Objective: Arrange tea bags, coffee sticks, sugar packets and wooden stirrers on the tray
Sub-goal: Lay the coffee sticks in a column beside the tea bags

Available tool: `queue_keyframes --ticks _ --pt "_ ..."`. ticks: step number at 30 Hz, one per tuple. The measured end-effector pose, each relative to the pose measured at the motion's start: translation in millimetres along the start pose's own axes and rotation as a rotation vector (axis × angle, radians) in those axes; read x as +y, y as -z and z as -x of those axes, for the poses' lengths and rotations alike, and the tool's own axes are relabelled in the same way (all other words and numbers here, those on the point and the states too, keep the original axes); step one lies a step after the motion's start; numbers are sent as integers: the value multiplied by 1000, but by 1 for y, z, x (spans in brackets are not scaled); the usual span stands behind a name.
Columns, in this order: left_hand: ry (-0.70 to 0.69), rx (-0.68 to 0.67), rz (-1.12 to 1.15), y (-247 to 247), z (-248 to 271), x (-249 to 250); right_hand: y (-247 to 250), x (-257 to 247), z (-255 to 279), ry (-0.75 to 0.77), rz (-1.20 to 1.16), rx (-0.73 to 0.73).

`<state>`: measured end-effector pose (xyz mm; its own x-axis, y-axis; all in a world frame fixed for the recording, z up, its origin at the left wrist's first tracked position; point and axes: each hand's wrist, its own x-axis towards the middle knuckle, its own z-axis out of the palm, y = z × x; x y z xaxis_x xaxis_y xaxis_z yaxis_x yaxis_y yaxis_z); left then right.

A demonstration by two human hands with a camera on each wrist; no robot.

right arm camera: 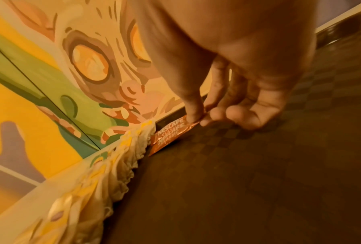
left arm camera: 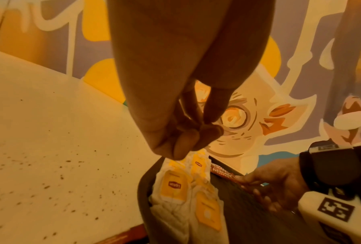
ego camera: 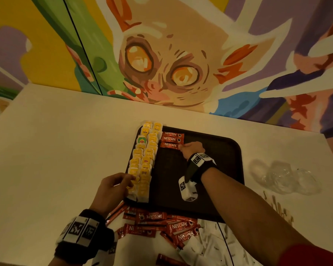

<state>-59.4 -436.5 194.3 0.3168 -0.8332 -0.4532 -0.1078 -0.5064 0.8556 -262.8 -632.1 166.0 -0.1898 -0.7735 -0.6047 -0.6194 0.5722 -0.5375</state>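
Right hand pinching third coffee stick by its end on dark tray, beside two tea bag rows; left hand fingertips bunched, touching nearest tea bags at tray's left edge.

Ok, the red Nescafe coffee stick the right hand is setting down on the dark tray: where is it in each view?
Head: third red Nescafe coffee stick, upper centre, nearest of three, held by the right hand.
Left wrist: its end shows right of centre, at the fingertips.
Right wrist: centre, pinched.
Shared landmark: the rows of yellow tea bags beside it.
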Motion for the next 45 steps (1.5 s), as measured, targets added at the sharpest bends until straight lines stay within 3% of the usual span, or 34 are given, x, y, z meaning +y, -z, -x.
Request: queue_keyframes --ticks 8,16,21,24,28,30,32,36,45 --pt "-26 -2 -69 8 5 -11 -8 -4 -7 10 48 37" --pt "-20 3 -362 26 15 -30 -9 0 -8 45 46 74" --pt "-44 -118 -697 37 27 -61 -12 16 14 261 -19 89" --pt "-25 -216 -857 38 37 -73 -15 27 53 470 11 -30" --pt "-34 -207 -1037 32 52 -90 -21 47 105 670 239 -406" --pt "-27 -171 -1006 29 58 -98 -28 60 121 707 380 -542" --pt "-36 -130 -916 28 62 -104 -35 75 133 743 483 -575" --pt "-62 -52 -800 23 68 -108 -50 92 144 827 683 -498" --pt "56 10 -795 7 67 -107 -58 99 154 911 877 -419"
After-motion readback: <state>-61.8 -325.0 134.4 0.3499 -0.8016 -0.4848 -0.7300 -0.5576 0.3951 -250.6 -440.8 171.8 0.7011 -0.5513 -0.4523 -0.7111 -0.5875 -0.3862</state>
